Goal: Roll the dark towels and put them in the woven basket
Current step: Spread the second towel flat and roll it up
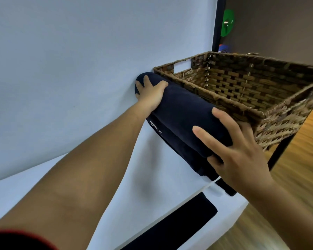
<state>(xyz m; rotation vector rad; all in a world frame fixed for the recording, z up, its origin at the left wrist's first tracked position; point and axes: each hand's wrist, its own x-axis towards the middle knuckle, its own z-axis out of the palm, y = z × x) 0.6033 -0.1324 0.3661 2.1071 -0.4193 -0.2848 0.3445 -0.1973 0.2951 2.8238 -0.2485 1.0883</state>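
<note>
- I see the rolled navy towel (pixel 184 112) lying against the woven basket's (pixel 224 82) outer rim, not inside.
- Left hand (pixel 150 91): fingers spread, wrapped over the far end.
- Right hand (pixel 238 154): fingers spread across the near end, one tucked beneath.
- A loose tail hangs under the roll (its white label is unreadable).

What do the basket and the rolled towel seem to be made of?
The basket looks like woven wicker or rattan strips, mottled brown and matt; the weave shows on every wall. The towel seems soft navy cloth, perhaps terry or microfibre: matt, thick, rolled without sharp creases.
</note>
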